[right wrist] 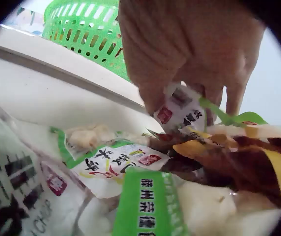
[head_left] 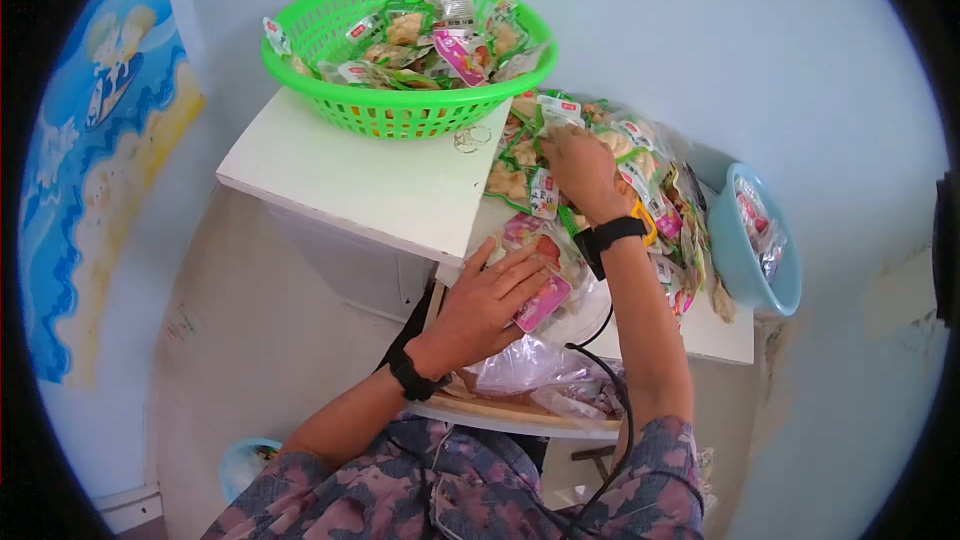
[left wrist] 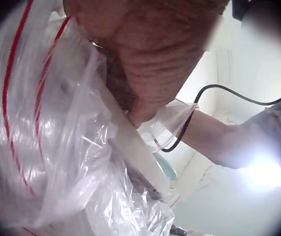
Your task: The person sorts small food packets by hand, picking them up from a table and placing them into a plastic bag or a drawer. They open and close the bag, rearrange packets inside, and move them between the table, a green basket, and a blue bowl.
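My left hand rests with its fingers stretched over a pink-edged snack packet. In the left wrist view, a crinkled clear plastic bag with red lines hangs beside this left hand. My right hand reaches into a heap of snack packets with green and white wrappers. In the right wrist view, the thumb and fingers of the right hand pinch a small white packet with a red logo. More packets lie just below it.
A green basket of packets stands on a raised white surface at the left. To the right of the heap is a light-blue basin. An open drawer holding plastic bags lies near the body. A black cable runs by the right forearm.
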Motion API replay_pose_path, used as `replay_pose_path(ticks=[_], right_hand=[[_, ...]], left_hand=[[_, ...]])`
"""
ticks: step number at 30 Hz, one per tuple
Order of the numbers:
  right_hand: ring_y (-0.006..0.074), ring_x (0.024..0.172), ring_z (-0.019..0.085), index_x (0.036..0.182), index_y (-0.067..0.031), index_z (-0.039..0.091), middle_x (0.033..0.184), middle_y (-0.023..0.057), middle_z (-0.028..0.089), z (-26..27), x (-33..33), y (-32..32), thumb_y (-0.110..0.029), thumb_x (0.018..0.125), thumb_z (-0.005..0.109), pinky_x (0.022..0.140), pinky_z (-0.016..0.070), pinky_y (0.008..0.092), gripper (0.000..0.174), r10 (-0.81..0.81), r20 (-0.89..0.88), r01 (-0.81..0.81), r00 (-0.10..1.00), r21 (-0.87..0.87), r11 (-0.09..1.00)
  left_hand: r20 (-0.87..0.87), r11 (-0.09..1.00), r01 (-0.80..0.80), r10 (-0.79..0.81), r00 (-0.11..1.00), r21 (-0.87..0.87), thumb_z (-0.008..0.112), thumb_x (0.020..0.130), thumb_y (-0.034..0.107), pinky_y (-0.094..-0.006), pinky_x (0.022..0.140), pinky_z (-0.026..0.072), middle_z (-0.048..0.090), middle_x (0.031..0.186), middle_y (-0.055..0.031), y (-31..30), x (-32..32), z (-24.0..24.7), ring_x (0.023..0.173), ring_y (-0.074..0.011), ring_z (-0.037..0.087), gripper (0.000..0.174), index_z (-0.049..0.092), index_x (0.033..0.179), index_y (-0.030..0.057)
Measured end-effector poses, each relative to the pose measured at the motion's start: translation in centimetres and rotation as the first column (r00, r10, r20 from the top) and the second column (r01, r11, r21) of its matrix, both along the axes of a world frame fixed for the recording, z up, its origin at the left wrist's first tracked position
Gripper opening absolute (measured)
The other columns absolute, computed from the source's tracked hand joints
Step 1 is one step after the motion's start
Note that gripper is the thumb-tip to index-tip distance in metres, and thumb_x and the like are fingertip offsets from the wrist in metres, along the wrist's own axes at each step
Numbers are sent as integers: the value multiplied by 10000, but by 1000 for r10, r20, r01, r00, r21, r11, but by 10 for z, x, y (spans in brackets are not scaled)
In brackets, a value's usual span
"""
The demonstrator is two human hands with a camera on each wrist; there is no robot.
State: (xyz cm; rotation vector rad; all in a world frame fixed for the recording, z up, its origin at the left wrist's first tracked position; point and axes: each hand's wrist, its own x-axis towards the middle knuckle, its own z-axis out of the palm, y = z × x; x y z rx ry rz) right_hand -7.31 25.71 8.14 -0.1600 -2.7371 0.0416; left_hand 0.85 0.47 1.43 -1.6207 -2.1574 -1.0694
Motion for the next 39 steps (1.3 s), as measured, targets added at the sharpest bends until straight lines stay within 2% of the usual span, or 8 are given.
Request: replay_pose_path(ticks=[7,8,12,25,26,29,32,39], right_hand=[[345,760,625,1022,1,672,834,197,659,20,18,19,-291,1055,547,723,479,432,319,-165,-400,-83,901,-533,842],[215,658,482,906,8,590,713,116,546,23,24,22,-263,1064,552,640,410,368,316,-208,-421,-155,883,-679,718],[97,691,316,780,-45,429,720,-33,346,39,60,11,-262,1082,554,588,322,317,393,-223,-498,-213,838,-675,707],[101,882,533,1117,15,683,966,26,637,17,191,-23,-302,1095,528,830,440,255,354,-545,-495,-243,677,-849,469],[95,953,593,1265,-1,667,1081,72,685,9,214,-15,-311,1093,534,823,489,249,379,-543,-468,-116,697,-821,559],[68,831,604,1175,-27,672,1009,20,677,14,252,-49,-289,1084,557,652,485,269,300,-824,-212,-213,525,-970,114],[63,708,572,1092,-71,641,906,0,646,-25,302,-47,-276,1087,553,537,429,252,224,-698,-304,-343,648,-935,89],[110,678,678,1145,-44,625,906,42,705,-54,341,-74,-236,1103,508,457,532,276,229,-822,-321,-424,471,-899,108]], left_hand=[[13,1000,2,-1,1000,-26,761,825,213,-548,1259,207,556,1477,-85,-1,0,2,1465,-258,436,622,578,1408,99],[14,1000,0,1,1000,-31,761,824,214,-550,1259,205,556,1477,-85,-1,0,1,1466,-257,434,625,577,1410,100],[5,1000,11,-10,1000,-23,755,827,219,-561,1260,196,546,1487,-84,-3,1,7,1467,-263,432,628,572,1413,92],[72,999,25,-22,997,-44,804,774,209,-594,1250,202,388,1609,-158,-26,12,19,1545,-361,276,962,339,1606,80],[84,998,51,-49,995,-26,805,775,209,-591,1252,199,387,1610,-161,-31,12,21,1548,-361,271,960,341,1605,77],[102,995,95,-94,990,-1,785,807,205,-542,1256,229,398,1605,-165,-38,14,32,1541,-375,287,886,377,1580,59],[98,998,39,-44,994,52,776,828,214,-504,1220,305,465,1540,-165,-34,18,47,1486,-385,367,746,482,1492,41],[-67,999,-29,32,997,40,846,777,317,-465,993,452,609,1212,-130,9,61,74,1152,-339,548,546,660,1192,15]])
